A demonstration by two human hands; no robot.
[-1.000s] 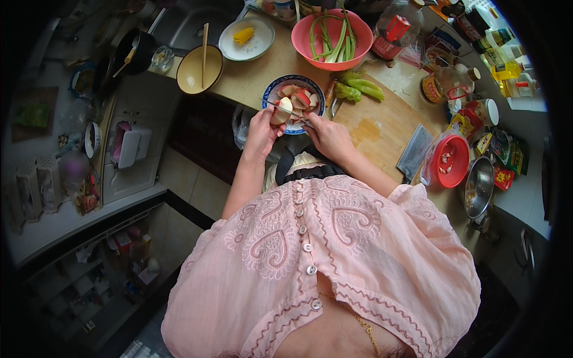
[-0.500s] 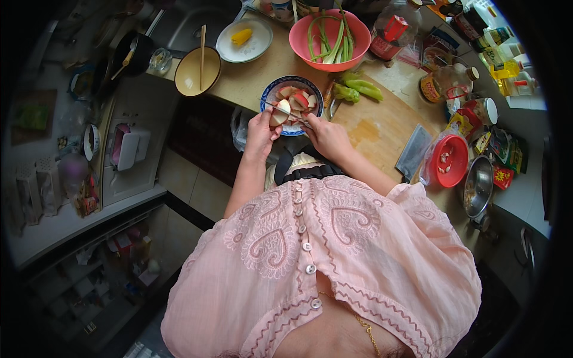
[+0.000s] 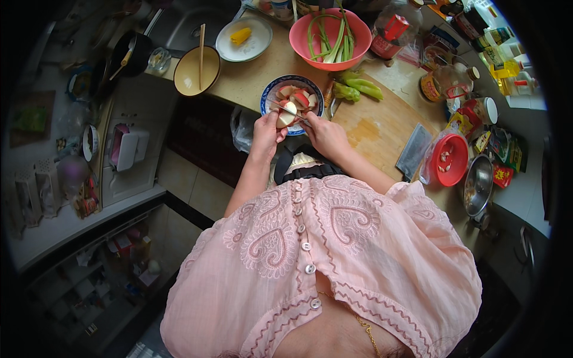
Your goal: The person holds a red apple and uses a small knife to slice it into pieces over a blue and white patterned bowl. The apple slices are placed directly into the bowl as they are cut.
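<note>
My left hand (image 3: 267, 134) pinches a pale, cut apple piece (image 3: 286, 120) over the near side of a blue-and-white bowl (image 3: 264, 100). My right hand (image 3: 326, 137) grips a small knife (image 3: 301, 117), its thin blade pointing left across the apple piece; most of the handle is hidden in my fingers. Red-skinned apple chunks (image 3: 301, 99) fill the bowl beneath. Just right of it, green peppers (image 3: 358, 88) lie at the far edge of a wooden cutting board (image 3: 382, 128).
A cleaver (image 3: 413, 152) lies on the board's right side, beside a red bowl (image 3: 449, 160) with small pale pieces. Behind stand a pink basin (image 3: 298, 45) of green stalks, a white plate (image 3: 256, 51) and a cream bowl (image 3: 186, 74) with chopsticks. Bottles crowd the right.
My left hand and the apple piece have shifted slightly right, and the piece is turned, showing more pale flesh. My right hand stays nearly in place with the knife.
</note>
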